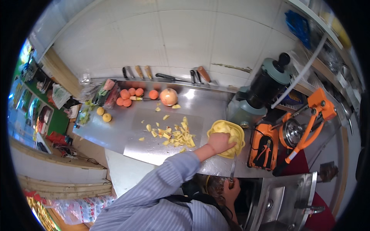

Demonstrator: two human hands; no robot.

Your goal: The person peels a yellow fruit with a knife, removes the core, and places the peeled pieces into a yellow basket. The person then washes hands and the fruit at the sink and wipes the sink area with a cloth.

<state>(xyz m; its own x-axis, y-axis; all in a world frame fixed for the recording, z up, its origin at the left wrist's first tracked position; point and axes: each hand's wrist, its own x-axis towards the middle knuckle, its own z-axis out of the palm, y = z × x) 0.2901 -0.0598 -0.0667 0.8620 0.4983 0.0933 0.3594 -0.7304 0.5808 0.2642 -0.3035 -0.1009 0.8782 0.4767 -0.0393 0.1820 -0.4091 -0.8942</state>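
Observation:
My left hand (222,143) reaches into a yellow plastic basket (242,135) of pale yellow fruit pieces (222,127), its fingers bent over the pieces. Whether it grips one cannot be told. Lower down, beside the counter's front edge, my right hand (232,189) is closed around the handle of a knife (233,167), whose blade points up toward the basket. Left of the basket, many small yellow fruit scraps (176,137) lie scattered on the steel counter (115,138).
A large round fruit (168,97), several orange-red fruits (125,94) and two small yellow fruits (107,117) sit at the back left. Knives (166,76) line the wall. Right of the basket stand a juicer (260,86) and an orange hand press (303,135); a steel sink (274,202) is lower right.

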